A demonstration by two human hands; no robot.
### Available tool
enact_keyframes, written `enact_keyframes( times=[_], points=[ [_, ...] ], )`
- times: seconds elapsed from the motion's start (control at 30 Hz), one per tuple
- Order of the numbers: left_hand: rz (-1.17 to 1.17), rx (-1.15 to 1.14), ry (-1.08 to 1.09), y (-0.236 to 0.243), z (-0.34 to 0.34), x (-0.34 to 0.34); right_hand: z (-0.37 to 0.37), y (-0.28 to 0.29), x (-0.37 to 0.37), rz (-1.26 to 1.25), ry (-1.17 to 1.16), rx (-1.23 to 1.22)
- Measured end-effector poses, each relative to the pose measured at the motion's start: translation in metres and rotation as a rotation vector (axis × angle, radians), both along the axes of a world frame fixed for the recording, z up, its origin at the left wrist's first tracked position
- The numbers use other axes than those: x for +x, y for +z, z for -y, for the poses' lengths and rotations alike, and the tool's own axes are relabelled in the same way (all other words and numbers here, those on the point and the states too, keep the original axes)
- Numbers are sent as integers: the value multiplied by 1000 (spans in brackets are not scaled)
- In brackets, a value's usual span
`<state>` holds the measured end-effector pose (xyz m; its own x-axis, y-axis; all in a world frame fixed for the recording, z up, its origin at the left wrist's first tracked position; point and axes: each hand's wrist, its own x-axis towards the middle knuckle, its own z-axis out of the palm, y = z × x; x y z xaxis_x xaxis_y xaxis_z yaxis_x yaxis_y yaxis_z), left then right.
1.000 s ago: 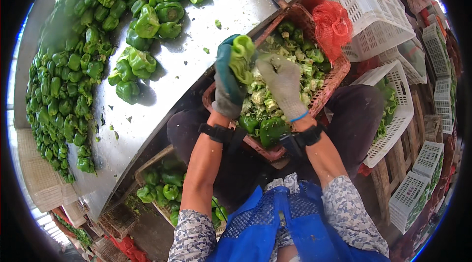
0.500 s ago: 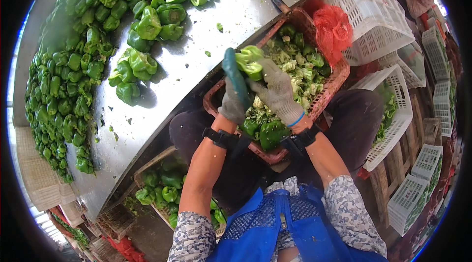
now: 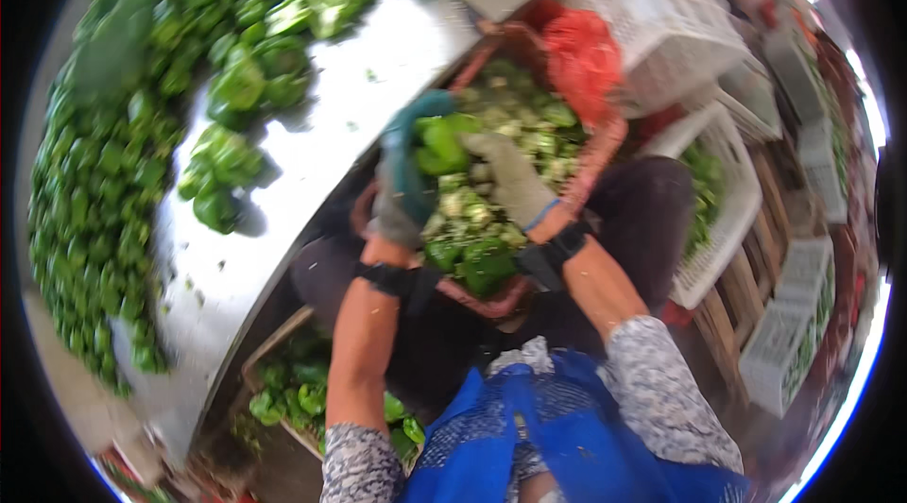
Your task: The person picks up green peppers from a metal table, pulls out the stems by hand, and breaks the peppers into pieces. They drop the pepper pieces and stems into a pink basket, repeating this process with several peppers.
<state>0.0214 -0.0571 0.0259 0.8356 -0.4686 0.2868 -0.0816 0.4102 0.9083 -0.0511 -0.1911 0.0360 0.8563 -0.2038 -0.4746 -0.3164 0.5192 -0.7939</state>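
In my left hand (image 3: 402, 172), gloved in grey with a green coating, I hold a bright green bell pepper (image 3: 442, 146) above a reddish plastic crate (image 3: 593, 158). The fingers curl round its far and left sides. My right hand (image 3: 510, 177), in a pale grey glove, is close against the pepper's right side with bent fingers. Motion blur hides whether it grips the pepper or something small. Below the hands, the crate holds pale pepper cores and seedy scraps (image 3: 465, 210), with a darker whole-looking green pepper (image 3: 487, 265) at the near end.
A metal table (image 3: 312, 158) on the left bears a large heap of green peppers (image 3: 85, 210) and a few opened ones (image 3: 222, 163). A red mesh bag (image 3: 581, 64) hangs at the crate's far corner. White crates (image 3: 661, 21) stand right; another crate of peppers (image 3: 307, 399) sits lower left.
The view has shifted and blurred. Both hands have lowered over the crate with the pepper, and the right hand has moved to its right side.
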Motion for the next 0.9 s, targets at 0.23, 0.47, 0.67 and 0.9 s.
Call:
enact_keyframes(
  times=[0.23,0.47,0.67,0.9],
  points=[
    [-252,21,-66,-3,-12,5,41,51,-27,240,-307,60],
    [-377,180,-54,0,-9,-6,184,110,-192,143,-614,-588],
    [-316,267,-137,-2,-3,-13,266,10,-342,-734,-190,-1344],
    [-264,332,-5,-15,-10,-6,266,37,-264,-418,-401,-1174]
  ],
)
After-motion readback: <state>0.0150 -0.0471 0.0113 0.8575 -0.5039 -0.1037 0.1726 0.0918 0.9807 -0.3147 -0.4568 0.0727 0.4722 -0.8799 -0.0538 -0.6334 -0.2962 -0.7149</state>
